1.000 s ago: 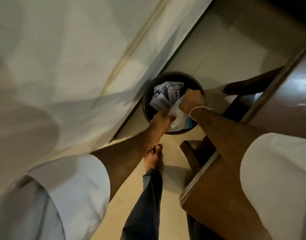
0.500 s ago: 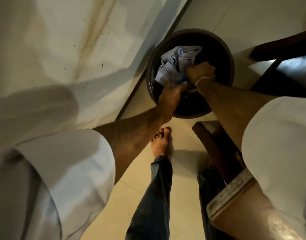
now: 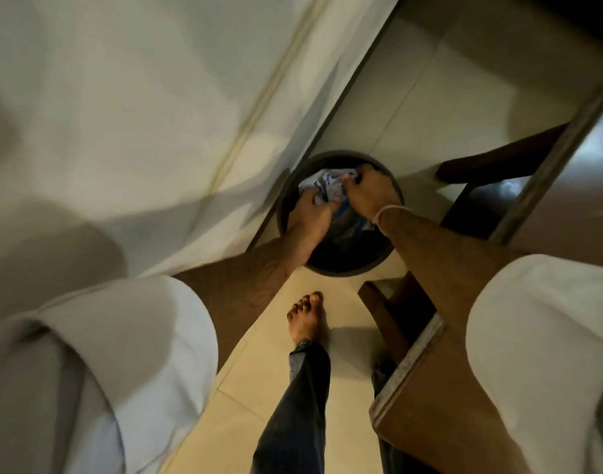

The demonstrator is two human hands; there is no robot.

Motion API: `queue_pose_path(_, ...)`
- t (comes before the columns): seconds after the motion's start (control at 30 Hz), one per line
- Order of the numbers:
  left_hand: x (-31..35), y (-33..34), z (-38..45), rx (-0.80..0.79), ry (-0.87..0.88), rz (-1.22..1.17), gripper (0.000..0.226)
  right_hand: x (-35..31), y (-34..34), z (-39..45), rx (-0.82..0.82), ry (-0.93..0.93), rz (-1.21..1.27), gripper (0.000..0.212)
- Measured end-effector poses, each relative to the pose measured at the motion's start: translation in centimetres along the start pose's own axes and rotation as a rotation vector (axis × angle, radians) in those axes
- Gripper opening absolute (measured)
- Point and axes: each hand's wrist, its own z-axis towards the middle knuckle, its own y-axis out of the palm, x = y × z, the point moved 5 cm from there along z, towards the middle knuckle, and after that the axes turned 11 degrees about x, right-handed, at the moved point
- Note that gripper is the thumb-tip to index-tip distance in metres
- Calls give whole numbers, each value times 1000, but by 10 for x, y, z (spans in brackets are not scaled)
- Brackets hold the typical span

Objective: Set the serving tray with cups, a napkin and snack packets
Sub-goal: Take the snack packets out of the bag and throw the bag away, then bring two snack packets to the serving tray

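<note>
Reaching down into a dark round bin (image 3: 330, 266) on the floor beside the wall, both hands work at a crumpled white-and-blue wad of packets (image 3: 322, 183) lying at its far left side, well away from any tray, which is not in view. The left hand (image 3: 308, 218) curls its fingers around the wad's near edge while the right hand (image 3: 370, 193), a thread at its wrist, pinches the far edge, both arms stretched straight down. This looks like clearing wrappers or fetching packets; next the hands must come clear of the rim.

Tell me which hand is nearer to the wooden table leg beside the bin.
Right. The right hand is over the bin's side toward the table leg; the left hand is at the bin's wall-side edge, farther away. Both grip crumpled paper.
</note>
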Motion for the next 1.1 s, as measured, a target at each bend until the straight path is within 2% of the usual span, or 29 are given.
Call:
queue_pose_path(0.2, 101, -22, -55, 47, 200, 81, 40, -48, -94, -32, 55, -77, 97, 49)
queue_pose_path(0.43, 212, -48, -166, 105, 330, 76, 53, -95, -235, -89, 185, -180, 144, 44)
queue_pose_path(0.67, 338, -76, -281, 138, 564, 45, 52, -141, -400, -157, 356, -253, 156, 43)
queue_pose_path(0.97, 505, -113, -448, 150, 920, 13, 53, -198, -631, -270, 667, -383, 268, 39)
queue_pose_path(1.1, 562, -129, -526, 142, 1072, 27, 55, -214, -709, -331, 801, -429, 300, 42)
